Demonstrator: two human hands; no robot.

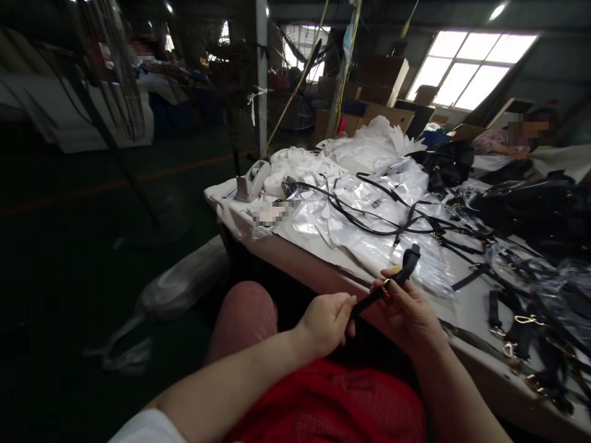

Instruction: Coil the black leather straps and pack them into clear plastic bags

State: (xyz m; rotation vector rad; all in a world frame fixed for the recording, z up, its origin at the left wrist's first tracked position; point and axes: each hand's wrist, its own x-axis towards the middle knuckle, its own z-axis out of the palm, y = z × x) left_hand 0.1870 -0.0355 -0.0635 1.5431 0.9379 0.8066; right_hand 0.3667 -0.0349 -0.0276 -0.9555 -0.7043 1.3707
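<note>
Above the lap, the left hand [325, 321] and right hand [406, 311] both pinch one black strap [401, 274], fingers curled.

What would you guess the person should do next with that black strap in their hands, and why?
Probably slide the strap further through the gold ring. The right hand pinches it at the ring with the end sticking up, and the left hand holds the lower part, ready to feed.

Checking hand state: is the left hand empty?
No, the left hand pinches the black strap that the right hand also holds.
</note>
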